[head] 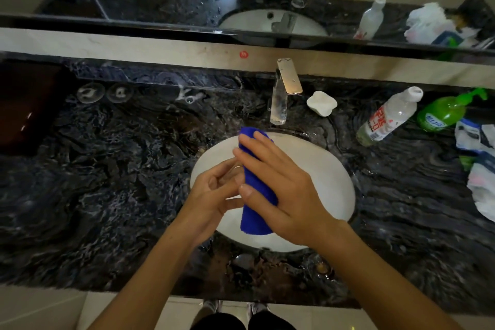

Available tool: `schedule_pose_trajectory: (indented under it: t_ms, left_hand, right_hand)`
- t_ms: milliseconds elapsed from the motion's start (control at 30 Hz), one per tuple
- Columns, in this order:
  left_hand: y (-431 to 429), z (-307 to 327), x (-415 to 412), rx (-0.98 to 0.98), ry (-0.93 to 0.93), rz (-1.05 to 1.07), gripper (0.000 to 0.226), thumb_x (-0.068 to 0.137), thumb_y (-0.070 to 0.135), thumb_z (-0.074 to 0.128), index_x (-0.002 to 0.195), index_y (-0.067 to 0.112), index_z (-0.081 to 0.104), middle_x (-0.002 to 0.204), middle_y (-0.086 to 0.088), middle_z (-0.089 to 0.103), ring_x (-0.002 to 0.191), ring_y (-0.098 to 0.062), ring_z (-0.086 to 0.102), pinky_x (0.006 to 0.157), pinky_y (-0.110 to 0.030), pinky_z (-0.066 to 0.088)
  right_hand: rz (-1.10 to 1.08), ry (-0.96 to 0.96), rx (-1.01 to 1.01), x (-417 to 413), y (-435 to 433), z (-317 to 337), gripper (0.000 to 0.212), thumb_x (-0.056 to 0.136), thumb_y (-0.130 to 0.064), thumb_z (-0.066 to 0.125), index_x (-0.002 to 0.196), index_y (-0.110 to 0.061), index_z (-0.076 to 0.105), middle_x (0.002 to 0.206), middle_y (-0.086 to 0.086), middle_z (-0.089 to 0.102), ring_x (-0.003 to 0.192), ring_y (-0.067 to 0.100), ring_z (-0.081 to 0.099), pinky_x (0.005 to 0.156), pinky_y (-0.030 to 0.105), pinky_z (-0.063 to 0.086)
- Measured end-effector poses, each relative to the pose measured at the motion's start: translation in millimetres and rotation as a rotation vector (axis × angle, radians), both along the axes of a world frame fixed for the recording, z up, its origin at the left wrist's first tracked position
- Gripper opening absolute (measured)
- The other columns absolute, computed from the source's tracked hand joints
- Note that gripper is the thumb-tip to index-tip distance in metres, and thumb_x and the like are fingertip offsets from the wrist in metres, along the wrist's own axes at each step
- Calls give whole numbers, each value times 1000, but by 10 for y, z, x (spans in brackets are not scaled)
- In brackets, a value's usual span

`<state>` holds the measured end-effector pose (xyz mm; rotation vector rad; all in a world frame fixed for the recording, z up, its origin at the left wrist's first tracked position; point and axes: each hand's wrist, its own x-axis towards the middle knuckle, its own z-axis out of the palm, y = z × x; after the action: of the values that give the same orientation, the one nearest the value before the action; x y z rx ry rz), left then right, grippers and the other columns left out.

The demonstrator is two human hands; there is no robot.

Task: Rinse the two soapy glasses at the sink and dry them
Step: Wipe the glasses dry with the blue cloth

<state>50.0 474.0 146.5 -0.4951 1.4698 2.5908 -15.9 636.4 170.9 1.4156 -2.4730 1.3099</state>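
The glass [232,168] I am working on is over the sink [329,168], clear and hard to make out; my left hand [214,190] curls round it from the left, and my right hand [281,182] wraps the blue cloth [254,195] against its other side, thumb and fingers closed over the cloth; I see no suds on what shows of it, so I judge rinsing of this one finished and drying under way. The second glass [319,267] stands upright on the dark surface [107,182] just beside the sink's near rim, well apart from my hands; whether it is already dry I cannot tell. No stream shows from the tap [280,104]. What is left, I reckon: finish wiping this glass, set it down, and check the other.
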Motion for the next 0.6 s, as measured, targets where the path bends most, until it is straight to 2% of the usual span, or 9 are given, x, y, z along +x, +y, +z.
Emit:
schedule_pose_trajectory:
  t_ms: [100, 200, 233, 300, 400, 500, 600]
  left_hand:
    - [-7, 7, 23, 24, 31, 23, 85, 66, 50, 93, 134, 9, 63, 132, -20, 67, 114, -31, 70, 85, -40, 63]
    - [-12, 9, 53, 57, 83, 83, 90, 62, 50, 95, 135, 11, 60, 133, -12, 70, 110, -27, 73, 79, -34, 62]
    - [-12, 11, 59, 44, 92, 104, 93, 62, 51, 94, 137, 11, 58, 134, -12, 69, 109, -26, 74, 79, -33, 62]
    - [-15, 6, 74, 14, 89, 145, 99, 61, 53, 94, 140, 8, 55, 134, -13, 69, 105, -24, 75, 77, -32, 62]
    - [-49, -48, 97, 26, 49, 204, 101, 62, 54, 93, 142, 6, 54, 132, -12, 69, 106, -25, 74, 78, -35, 62]
    - [-49, -100, 122, 38, 24, 165, 83, 70, 51, 90, 138, 13, 61, 135, -14, 68, 113, -28, 72, 82, -38, 62]
    - [-23, -123, 136, 33, -9, 89, 74, 71, 49, 89, 133, 16, 67, 122, -12, 73, 104, -23, 73, 80, -36, 61]
  right_hand:
    - [-31, -228, 32, -50, -42, 158, 52, 103, -29, 56, 153, -19, 45, 163, -5, 38, 151, 7, 31, 121, 40, 34]
    - [-66, -509, 3, -154, -95, 234, 50, 103, -44, 49, 151, -31, 47, 154, -13, 49, 134, -1, 50, 110, 32, 46]
    - [-84, -546, -11, -166, -107, 234, 51, 101, -49, 47, 150, -33, 48, 150, -13, 53, 128, 0, 55, 105, 31, 48]
    - [-103, -478, -33, -128, -106, 204, 52, 102, -48, 46, 150, -28, 48, 152, -10, 52, 133, 3, 52, 109, 34, 47]
    - [-67, -196, -32, 1, -77, 76, 52, 103, -33, 52, 151, -12, 47, 159, 3, 43, 148, 12, 38, 119, 41, 38]
    - [-8, 50, -4, 42, -49, -86, 49, 100, -21, 61, 144, 0, 53, 156, 13, 45, 150, 27, 36, 119, 49, 37]
    - [64, 118, 55, -6, -27, -93, 48, 101, -21, 61, 144, -2, 53, 155, 12, 47, 151, 28, 34, 118, 50, 38]
